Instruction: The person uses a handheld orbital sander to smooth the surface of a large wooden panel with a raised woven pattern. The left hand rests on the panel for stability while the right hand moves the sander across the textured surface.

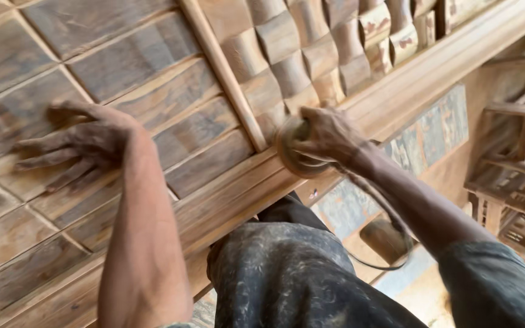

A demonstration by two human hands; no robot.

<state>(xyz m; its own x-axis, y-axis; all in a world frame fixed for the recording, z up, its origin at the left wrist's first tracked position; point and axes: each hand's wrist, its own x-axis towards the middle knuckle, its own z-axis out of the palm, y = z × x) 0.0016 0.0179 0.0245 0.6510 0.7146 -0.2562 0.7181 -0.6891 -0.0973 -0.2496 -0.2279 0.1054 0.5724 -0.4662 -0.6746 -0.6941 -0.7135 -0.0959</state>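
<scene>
A large wooden panel [171, 97] of framed rectangular slats fills the left and middle of the view. My left hand [77, 143] lies flat on it with fingers spread, pressing on the slats. My right hand [326, 133] grips a round, dust-covered power sander [293, 149] held against the panel's lower frame rail [396, 91], beside a section of curved, woven-looking wooden blocks [311, 42]. A dark cord [390, 231] hangs from the tool along my right forearm.
My dusty dark trousers [287, 273] show below the panel's edge. Unfinished wooden chair frames [518, 176] stand at the right. A patterned tiled floor [420, 140] lies under the panel.
</scene>
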